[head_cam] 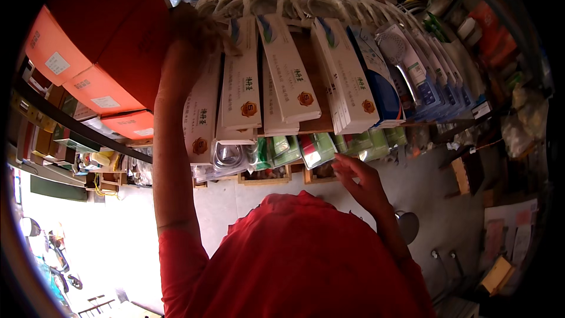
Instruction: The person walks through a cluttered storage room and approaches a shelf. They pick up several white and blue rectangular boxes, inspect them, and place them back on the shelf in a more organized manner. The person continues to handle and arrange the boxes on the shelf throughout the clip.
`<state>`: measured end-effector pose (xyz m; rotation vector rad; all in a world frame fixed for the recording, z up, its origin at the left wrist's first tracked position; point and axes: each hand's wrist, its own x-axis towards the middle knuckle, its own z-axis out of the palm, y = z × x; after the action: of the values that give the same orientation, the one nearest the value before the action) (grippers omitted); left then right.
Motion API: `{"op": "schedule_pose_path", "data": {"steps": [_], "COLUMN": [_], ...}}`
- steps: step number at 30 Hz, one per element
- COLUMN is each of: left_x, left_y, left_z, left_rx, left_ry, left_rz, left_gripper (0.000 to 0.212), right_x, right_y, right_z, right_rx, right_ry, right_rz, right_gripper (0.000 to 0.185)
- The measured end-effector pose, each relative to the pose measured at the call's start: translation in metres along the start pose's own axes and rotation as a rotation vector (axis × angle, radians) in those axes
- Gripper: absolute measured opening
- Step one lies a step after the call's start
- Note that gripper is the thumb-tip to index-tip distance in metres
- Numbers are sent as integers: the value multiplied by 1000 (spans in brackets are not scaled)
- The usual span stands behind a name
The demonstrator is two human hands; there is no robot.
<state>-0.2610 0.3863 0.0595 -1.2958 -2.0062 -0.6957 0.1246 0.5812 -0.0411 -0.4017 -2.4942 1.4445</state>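
Note:
My left hand [201, 31], blurred and in shadow, reaches over the upper ends of long white cardboard boxes [240, 84] on the shelf. Its fingers extend towards one box; whether they grip anything is unclear. Another white box [201, 128] lies partly hidden behind my left forearm. To the right, a white box [291, 75] rests at a slant on others, and a stack of similar boxes [346, 79] stands beside a blue-and-white box [375, 75]. My right hand [359, 181] is lower down, empty with fingers apart, its fingertips close to green packets [318, 150] below the shelf edge.
Large red-orange cartons [95, 84] are stacked at the left. Shower heads in blister packs [415, 70] stand in a row at the right. Bagged coiled hoses [265, 4] line the back. Wooden trays [265, 176] sit under the shelf, above the pale floor [216, 207].

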Motion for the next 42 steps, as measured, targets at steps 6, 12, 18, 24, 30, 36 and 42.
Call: {"op": "schedule_pose_path", "data": {"steps": [6,12,18,24,30,36,42], "left_x": [-14,-55,-129,-160,-168,-172,-164], "left_y": [43,132,173,178,181,191,191], "left_z": [-24,-54,-42,-20,6,26,26], "left_rx": [-245,-607,-977,-800,-838,-1094,-1187], "left_ry": [-156,-36,-518,-556,-508,-340,-355], "left_rz": [-243,-406,-491,-412,-454,-598,-636], "left_gripper": [23,32,61,90,100,98,96], "right_x": [30,66,105,125,146,145,144], "right_y": [-30,-51,-44,-28,-4,-36,-19], "right_z": [3,8,30,37,49,52,61], "right_rx": [4,-43,-4,133,321,459,513], "right_ry": [104,193,292,283,305,222,239], "right_rz": [-151,-287,-329,-98,104,83,92], "right_gripper": [40,43,47,66,77,53,49]}}
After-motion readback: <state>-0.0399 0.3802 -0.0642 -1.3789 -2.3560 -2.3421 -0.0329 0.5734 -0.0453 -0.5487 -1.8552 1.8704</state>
